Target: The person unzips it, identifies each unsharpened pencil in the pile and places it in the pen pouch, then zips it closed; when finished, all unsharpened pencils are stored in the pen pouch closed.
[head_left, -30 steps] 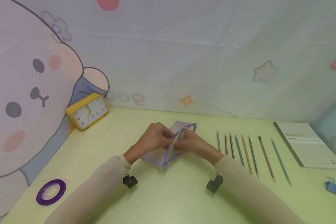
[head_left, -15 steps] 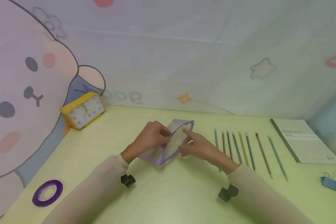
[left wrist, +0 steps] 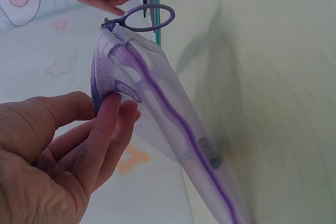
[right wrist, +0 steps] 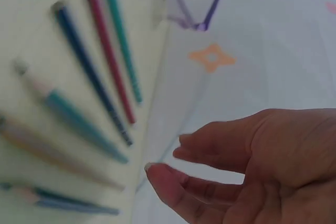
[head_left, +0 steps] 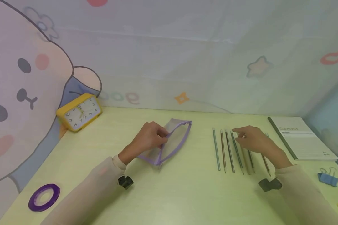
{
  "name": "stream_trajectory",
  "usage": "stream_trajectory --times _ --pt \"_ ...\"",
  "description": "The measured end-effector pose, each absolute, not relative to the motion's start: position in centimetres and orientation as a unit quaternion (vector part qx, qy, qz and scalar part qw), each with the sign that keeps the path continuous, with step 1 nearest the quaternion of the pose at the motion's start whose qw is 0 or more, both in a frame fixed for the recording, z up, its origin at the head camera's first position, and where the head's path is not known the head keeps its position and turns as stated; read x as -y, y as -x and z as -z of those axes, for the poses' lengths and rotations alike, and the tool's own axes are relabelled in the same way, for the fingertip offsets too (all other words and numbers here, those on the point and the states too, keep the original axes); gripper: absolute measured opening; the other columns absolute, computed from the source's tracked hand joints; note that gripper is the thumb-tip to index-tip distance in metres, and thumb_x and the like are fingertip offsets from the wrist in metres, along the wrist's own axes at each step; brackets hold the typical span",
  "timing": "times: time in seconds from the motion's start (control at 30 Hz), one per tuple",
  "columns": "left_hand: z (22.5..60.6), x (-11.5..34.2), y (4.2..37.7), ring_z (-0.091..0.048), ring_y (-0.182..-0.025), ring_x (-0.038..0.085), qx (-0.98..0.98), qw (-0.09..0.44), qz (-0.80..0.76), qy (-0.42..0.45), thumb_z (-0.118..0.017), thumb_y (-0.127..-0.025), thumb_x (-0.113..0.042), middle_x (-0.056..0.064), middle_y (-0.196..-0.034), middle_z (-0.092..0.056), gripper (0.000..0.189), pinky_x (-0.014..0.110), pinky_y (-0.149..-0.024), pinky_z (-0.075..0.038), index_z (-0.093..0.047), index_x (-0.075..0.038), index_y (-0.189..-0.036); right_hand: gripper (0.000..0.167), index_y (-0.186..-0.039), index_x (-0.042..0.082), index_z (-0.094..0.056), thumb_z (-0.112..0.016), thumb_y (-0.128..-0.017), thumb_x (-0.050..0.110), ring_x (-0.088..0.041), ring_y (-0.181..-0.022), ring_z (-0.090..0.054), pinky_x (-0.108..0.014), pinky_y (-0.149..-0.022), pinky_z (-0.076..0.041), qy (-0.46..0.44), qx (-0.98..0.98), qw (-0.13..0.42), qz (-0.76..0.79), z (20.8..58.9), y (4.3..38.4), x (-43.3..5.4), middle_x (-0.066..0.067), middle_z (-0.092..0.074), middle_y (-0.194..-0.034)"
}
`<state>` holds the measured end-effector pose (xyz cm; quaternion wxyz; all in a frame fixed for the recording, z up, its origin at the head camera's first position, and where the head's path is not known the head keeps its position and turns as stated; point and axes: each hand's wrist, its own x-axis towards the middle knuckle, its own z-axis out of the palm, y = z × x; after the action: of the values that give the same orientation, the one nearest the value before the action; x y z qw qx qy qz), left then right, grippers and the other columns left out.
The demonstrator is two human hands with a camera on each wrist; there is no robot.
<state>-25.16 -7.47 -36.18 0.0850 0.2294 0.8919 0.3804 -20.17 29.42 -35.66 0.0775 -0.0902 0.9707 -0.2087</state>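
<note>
Over pencils (head_left: 238, 152), the right hand (head_left: 253, 140) hovers (finger outstretched).

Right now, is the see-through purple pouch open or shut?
Open. In the head view, the pouch's purple edges stand apart with a wide gap between them, and the left hand pinches one edge.

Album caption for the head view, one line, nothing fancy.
The left hand holds a purple-trimmed pouch while the right hand hovers over a row of pencils.
</note>
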Motion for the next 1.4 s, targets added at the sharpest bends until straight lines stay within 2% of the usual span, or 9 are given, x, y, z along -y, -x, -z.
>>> stream_trajectory --times 0.17,0.3,0.43,0.53,0.73,0.9,1.07,1.23,1.4 --pt "36.2 7.5 25.3 -0.075 -0.062 0.015 -0.889 0.085 -0.383 -0.234 -0.067 -0.087 -0.006 0.015 -0.096 -0.079 0.027 0.027 -0.066 -0.061 -0.076 0.001 -0.112 0.052 -0.141 -0.02 -0.041 -0.05 -0.096 0.004 -0.019 -0.063 -0.05 -0.036 -0.06 -0.047 0.081 -0.974 0.08 0.195 37.2 19.5 -30.6 -0.019 -0.064 -0.083" --pt "36.2 7.5 25.3 -0.075 -0.061 0.015 -0.889 0.084 -0.383 -0.237 -0.067 -0.087 -0.005 0.015 -0.096 -0.079 0.027 0.027 -0.067 -0.061 -0.077 0.001 -0.112 0.06 -0.146 -0.023 -0.029 -0.045 -0.092 -0.002 -0.011 -0.051 -0.03 -0.028 -0.051 -0.036 0.067 -0.967 0.105 0.221 38.0 19.5 -30.5 0.0 -0.04 -0.06" --pt "36.2 7.4 25.4 -0.075 -0.061 0.015 -0.888 0.084 -0.383 -0.239 -0.067 -0.087 -0.004 0.015 -0.096 -0.079 0.027 0.027 -0.066 -0.061 -0.077 0.001 -0.111 0.061 -0.142 -0.029 -0.028 -0.049 -0.089 -0.007 -0.013 -0.054 -0.038 -0.03 -0.057 -0.042 0.068 -0.976 0.115 0.173 38.4 19.8 -30.0 -0.026 -0.06 -0.084" --pt "36.2 7.3 25.4 -0.075 -0.062 0.015 -0.886 0.087 -0.386 -0.24 -0.067 -0.086 -0.003 0.016 -0.097 -0.079 0.027 0.026 -0.064 -0.061 -0.076 0.002 -0.111 0.046 -0.127 -0.027 -0.045 -0.054 -0.086 -0.008 -0.018 -0.061 -0.047 -0.032 -0.06 -0.046 0.072 -0.982 0.117 0.129 38.5 20.1 -29.7 -0.036 -0.059 -0.1" --pt "35.9 7.5 25.3 -0.074 -0.061 0.014 -0.89 0.083 -0.376 -0.245 -0.067 -0.087 -0.004 0.015 -0.096 -0.079 0.026 0.027 -0.066 -0.061 -0.077 0.002 -0.111 0.01 -0.087 -0.007 -0.053 -0.059 -0.08 -0.004 -0.024 -0.074 -0.044 -0.033 -0.062 -0.042 0.092 -0.984 0.111 0.107 38.4 20.4 -29.5 -0.015 -0.049 -0.082" --pt "35.9 7.5 25.4 -0.075 -0.061 0.015 -0.889 0.087 -0.377 -0.246 -0.067 -0.087 -0.004 0.015 -0.096 -0.079 0.026 0.027 -0.066 -0.062 -0.076 0.003 -0.111 0.025 -0.1 -0.015 -0.056 -0.06 -0.08 0.0 -0.025 -0.076 -0.043 -0.031 -0.059 -0.042 0.098 -0.982 0.139 0.086 38.1 20.8 -29.3 -0.015 -0.047 -0.085" --pt "36.0 7.6 25.5 -0.075 -0.061 0.015 -0.89 0.088 -0.375 -0.246 -0.068 -0.088 -0.005 0.015 -0.097 -0.079 0.026 0.027 -0.067 -0.062 -0.076 0.003 -0.111 0.051 -0.124 -0.027 -0.042 -0.057 -0.083 -0.002 -0.023 -0.072 -0.047 -0.027 -0.055 -0.043 0.085 -0.976 0.177 0.093 37.8 21.0 -28.9 -0.032 -0.047 -0.102" --pt "36.1 7.7 25.4 -0.074 -0.061 0.014 -0.893 0.084 -0.368 -0.246 -0.067 -0.088 -0.005 0.015 -0.097 -0.079 0.026 0.027 -0.068 -0.062 -0.076 0.002 -0.112 0.055 -0.128 -0.031 -0.034 -0.054 -0.086 -0.002 -0.02 -0.063 -0.052 -0.025 -0.053 -0.047 0.076 -0.974 0.176 0.119 37.8 20.7 -28.5 -0.051 -0.039 -0.119" --pt "36.1 7.7 25.3 -0.074 -0.06 0.013 -0.894 0.083 -0.366 -0.247 -0.067 -0.087 -0.004 0.014 -0.096 -0.079 0.027 0.027 -0.066 -0.061 -0.076 0.002 -0.111 0.068 -0.136 -0.034 -0.02 -0.05 -0.085 -0.002 -0.017 -0.06 -0.047 -0.025 -0.053 -0.044 0.068 -0.972 0.183 0.127 37.8 20.7 -28.3 -0.055 -0.041 -0.118"
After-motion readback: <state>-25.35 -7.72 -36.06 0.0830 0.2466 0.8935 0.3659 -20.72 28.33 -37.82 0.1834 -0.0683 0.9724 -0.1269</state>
